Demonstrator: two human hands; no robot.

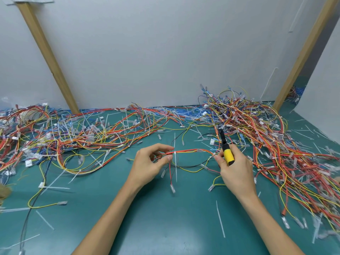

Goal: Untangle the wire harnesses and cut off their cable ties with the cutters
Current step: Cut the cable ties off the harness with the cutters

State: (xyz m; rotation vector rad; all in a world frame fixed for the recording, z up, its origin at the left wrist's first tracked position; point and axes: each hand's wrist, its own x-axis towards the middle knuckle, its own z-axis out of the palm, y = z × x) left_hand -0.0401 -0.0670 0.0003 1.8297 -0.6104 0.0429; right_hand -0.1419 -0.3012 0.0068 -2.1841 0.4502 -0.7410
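Over the green surface (156, 218), the left hand (149, 162) pinches a red-and-yellow wire harness (185, 150) just beside its white cable tie (175, 157), between both hands. The right hand (237, 170), curled round the yellow-handled cutters (228, 155), points them away. I would hold the harness taut and nip the tie alone, sparing wires. Tangled heaps (248, 122) lie beyond the hands.

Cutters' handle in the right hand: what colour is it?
Yellow handle on the cutters; head view.

Head camera looks forward and down, close over table (165, 227).
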